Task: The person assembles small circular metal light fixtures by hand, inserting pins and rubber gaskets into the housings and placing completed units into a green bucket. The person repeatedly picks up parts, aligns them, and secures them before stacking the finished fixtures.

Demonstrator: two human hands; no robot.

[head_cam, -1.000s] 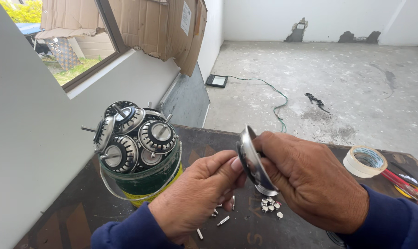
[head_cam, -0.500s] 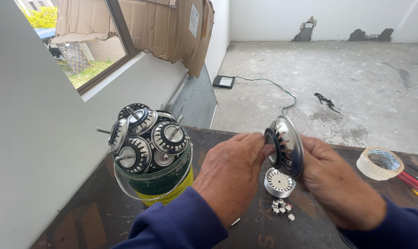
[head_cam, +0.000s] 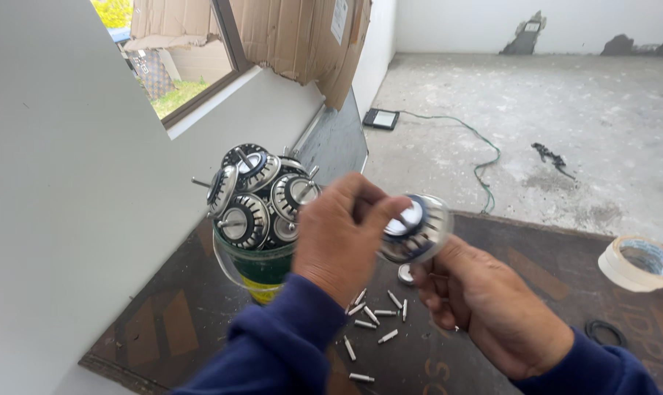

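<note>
Landmark: the green plastic bucket [head_cam: 262, 267] heaped with round metal strainers [head_cam: 257, 197]. Left of it stands a white wall panel [head_cam: 61, 219] — no passage there. Right of it, both hands block the near side, and small white pins [head_cam: 375, 316] litter the dark board [head_cam: 544, 278] below. Further right the board is open up to a tape roll [head_cam: 641, 262] and black ring [head_cam: 604, 333].
</note>
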